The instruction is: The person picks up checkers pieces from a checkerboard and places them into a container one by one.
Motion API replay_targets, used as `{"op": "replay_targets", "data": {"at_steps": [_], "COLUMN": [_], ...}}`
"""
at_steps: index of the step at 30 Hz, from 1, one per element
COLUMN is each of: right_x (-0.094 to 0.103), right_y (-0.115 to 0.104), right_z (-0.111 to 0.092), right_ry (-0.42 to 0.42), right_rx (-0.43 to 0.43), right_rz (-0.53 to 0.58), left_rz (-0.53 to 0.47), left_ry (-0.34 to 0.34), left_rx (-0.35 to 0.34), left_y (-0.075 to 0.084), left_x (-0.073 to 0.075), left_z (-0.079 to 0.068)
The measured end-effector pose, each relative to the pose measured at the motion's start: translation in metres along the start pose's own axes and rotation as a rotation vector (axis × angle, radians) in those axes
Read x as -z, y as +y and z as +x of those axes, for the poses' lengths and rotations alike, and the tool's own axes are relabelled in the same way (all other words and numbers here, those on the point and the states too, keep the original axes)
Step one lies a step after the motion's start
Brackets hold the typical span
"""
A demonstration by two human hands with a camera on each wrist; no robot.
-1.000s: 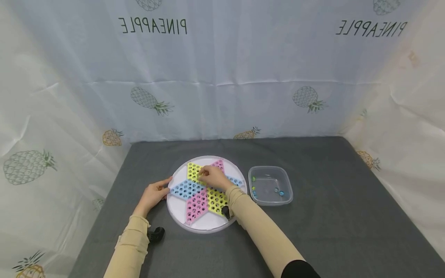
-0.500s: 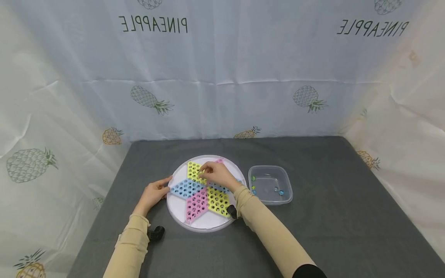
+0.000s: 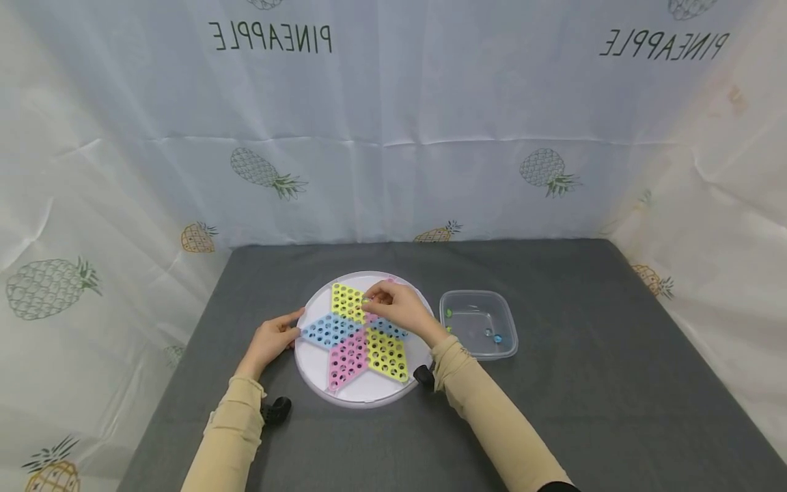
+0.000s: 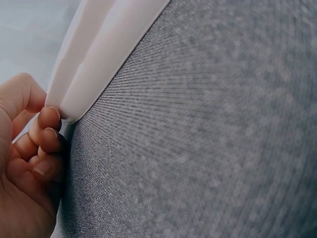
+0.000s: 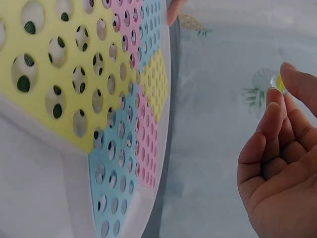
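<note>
A round white Chinese checkers board lies on the table, its star of pink, yellow and blue sections full of holes. At its left rim my left hand holds the edge, thumb on top; the left wrist view shows the other fingers curled below the rim. Over the far part of the star, my right hand pinches a clear marble with a yellow-green core between thumb and fingertips. The marble is held above the board, and the hand covers part of the far pink and right blue sections.
Right of the board stands a clear plastic box holding several green and blue marbles. Grey cloth covers the table. A white curtain with pineapple prints hangs behind and at both sides.
My right hand has moved right across the board, from over the far yellow section toward the far pink one, still pinching the marble. The left hand stays at the rim.
</note>
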State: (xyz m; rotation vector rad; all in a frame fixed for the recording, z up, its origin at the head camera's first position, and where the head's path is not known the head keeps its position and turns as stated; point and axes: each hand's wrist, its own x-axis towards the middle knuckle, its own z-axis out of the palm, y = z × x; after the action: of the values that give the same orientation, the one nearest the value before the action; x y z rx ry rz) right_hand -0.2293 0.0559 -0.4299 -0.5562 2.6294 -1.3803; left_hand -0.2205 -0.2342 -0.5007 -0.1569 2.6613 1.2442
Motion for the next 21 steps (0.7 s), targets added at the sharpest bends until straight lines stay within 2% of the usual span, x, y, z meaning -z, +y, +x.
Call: {"op": "replay_targets", "data": {"at_steps": [7, 12, 21], "right_x": [0.017, 0.027, 0.048], "right_y": [0.009, 0.018, 0.034], "right_z": [-0.017, -0.027, -0.042], "right_ry": [0.074, 0.096, 0.177], "right_rx": [-0.018, -0.021, -0.098], "right_rz": [0.064, 0.084, 0.092], "left_rz": [-0.007, -0.003, -0.002], "left_ry": [0.005, 0.009, 0.014], "left_rx": [-0.003, 0.000, 0.006], "left_y": [0.002, 0.003, 0.000], "left_x": [0.001, 0.002, -0.001], "left_z": [-0.001, -0.002, 0.000]}}
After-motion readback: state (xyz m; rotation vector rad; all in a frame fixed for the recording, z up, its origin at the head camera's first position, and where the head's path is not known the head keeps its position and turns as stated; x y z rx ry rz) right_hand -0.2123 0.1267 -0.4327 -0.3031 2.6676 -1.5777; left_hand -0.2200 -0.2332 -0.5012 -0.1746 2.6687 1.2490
